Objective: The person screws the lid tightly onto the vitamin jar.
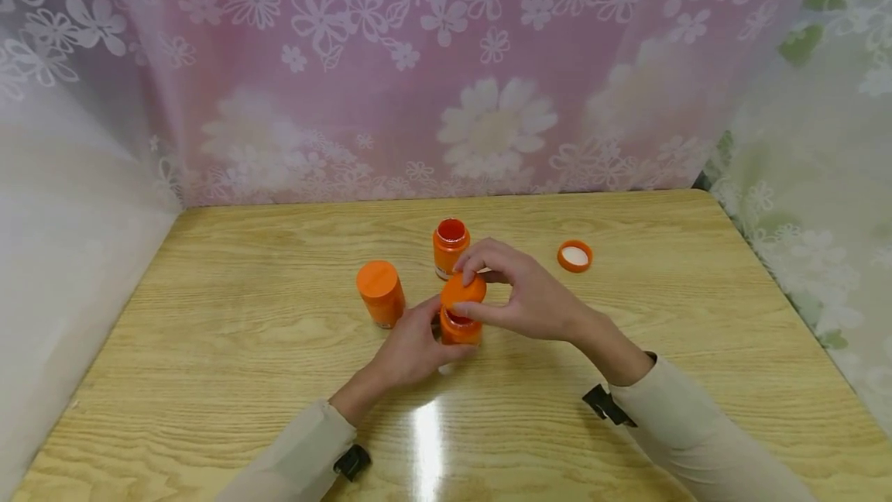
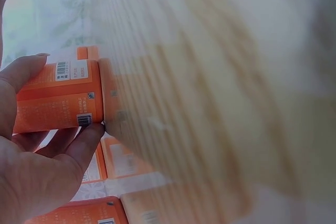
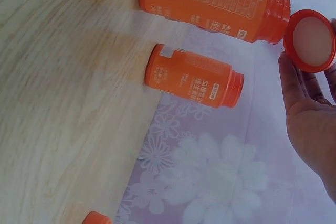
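Observation:
My left hand (image 1: 413, 348) grips an orange bottle (image 1: 461, 329) standing on the table, thumb on the near side and fingers round the far side. In the left wrist view that bottle (image 2: 60, 95) shows a barcode label, its base at the tabletop. My right hand (image 1: 524, 294) pinches an orange screw cap (image 1: 463, 291) between thumb and fingers, tilted just above the bottle's mouth. In the right wrist view the cap (image 3: 313, 40) turns its pale lining to the camera, right by the threaded neck (image 3: 281, 18).
A second open orange bottle (image 1: 451, 246) stands just behind. To the left is a capped orange bottle (image 1: 380, 293). Another orange cap (image 1: 574, 256) lies lining-up on the wooden table (image 1: 265, 347) at the right. Floral curtains (image 1: 376, 84) hang behind and along both sides.

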`<state>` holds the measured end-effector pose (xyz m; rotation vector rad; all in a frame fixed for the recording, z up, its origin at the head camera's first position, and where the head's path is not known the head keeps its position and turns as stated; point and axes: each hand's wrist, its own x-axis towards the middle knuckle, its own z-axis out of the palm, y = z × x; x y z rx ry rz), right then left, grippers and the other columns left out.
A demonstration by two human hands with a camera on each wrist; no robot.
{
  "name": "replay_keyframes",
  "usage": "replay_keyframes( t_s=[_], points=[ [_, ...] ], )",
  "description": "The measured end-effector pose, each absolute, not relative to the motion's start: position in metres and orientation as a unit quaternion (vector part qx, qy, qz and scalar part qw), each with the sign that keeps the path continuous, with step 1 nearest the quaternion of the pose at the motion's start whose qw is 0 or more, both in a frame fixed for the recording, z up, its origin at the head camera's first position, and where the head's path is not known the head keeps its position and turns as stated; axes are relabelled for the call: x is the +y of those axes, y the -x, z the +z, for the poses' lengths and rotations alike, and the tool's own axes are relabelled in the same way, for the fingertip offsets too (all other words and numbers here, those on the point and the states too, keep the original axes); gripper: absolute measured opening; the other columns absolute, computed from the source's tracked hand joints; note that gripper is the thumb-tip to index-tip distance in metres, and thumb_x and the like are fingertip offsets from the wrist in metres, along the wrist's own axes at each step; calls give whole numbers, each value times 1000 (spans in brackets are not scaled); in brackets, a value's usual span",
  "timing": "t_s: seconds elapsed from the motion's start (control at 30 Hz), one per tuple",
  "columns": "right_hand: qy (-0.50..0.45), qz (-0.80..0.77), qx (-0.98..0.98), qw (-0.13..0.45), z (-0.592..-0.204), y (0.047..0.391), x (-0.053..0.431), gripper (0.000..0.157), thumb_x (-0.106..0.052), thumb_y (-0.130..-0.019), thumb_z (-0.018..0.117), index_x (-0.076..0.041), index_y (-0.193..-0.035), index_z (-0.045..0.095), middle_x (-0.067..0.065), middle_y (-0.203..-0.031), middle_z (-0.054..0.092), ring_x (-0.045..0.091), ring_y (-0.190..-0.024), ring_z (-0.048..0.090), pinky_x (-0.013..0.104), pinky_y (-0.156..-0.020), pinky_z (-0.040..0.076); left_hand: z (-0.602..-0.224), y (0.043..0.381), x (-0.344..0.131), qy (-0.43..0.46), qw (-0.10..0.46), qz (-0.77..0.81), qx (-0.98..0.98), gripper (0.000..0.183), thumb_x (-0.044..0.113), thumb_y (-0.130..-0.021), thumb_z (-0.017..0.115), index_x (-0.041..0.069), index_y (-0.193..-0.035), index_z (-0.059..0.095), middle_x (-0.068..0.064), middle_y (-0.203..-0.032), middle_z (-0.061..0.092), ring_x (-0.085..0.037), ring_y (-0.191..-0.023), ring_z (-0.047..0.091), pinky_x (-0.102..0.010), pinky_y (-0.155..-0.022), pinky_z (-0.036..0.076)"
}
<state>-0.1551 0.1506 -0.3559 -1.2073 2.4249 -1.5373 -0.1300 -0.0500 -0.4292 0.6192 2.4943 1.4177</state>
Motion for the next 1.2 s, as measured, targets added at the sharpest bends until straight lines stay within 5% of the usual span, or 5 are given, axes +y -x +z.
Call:
replay_keyframes(
  t_s=[0.4,0.9,1.2],
  points=[
    [371,-514,773,33,-341,139,147,23,3,-79,75,-3,-92,56,14,-108,55,24,-103,55,37,-89,51,-428,130,-51,-217,97,478,846,56,32,-80,79,18,-127,53,6,-113,60,-9,-96,58,-30,-87,48],
    [405,-496,768,20,-351,140,148,22,3,-77,77,-2,-88,59,15,-110,54,24,-102,53,36,-85,51,-430,130,-51,-211,94,478,847,58,30,-79,79,16,-129,53,6,-116,60,-9,-100,57,-32,-90,46],
    [428,-453,781,36,-382,157,160,35,-20,-83,76,-18,-116,64,-2,-126,50,14,-116,47,32,-93,46,-431,131,-51,-214,99,489,840,56,30,-80,78,18,-129,53,8,-119,59,-8,-104,56,-32,-91,46]
  ],
)
